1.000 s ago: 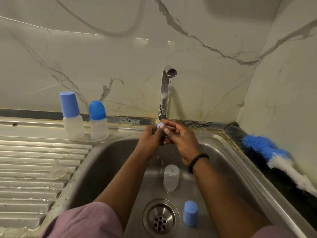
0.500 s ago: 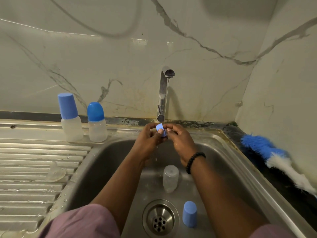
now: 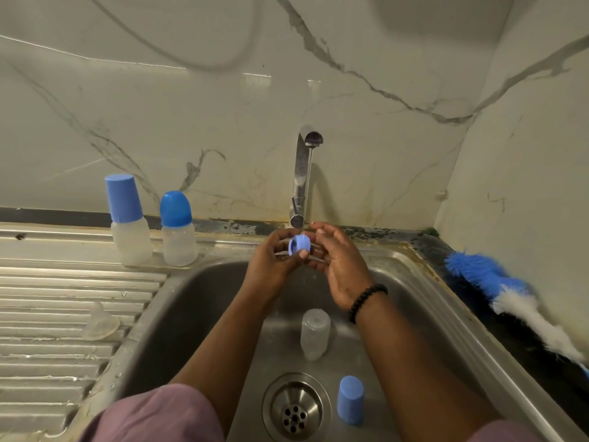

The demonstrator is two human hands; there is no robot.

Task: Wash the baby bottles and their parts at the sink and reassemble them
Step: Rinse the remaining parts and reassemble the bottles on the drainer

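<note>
The step in hand looks like rinsing the blue collar ring (image 3: 299, 245) under the tap (image 3: 301, 173); to do it well, turn the ring so the thin stream runs through its threaded inside and over the rim, keeping it over the sink (image 3: 204, 301) in case it slips; the left hand (image 3: 274, 263) is clamped on the ring, fingers curled round it, just below the tap's spout; the right hand (image 3: 338, 263) touches it from the other side, whether it pinches I cannot tell; the ring is small, matte pale blue, round, wet; below the tap a clear bottle (image 3: 314, 333) and a blue cap (image 3: 350, 400) wait in the basin.
</note>
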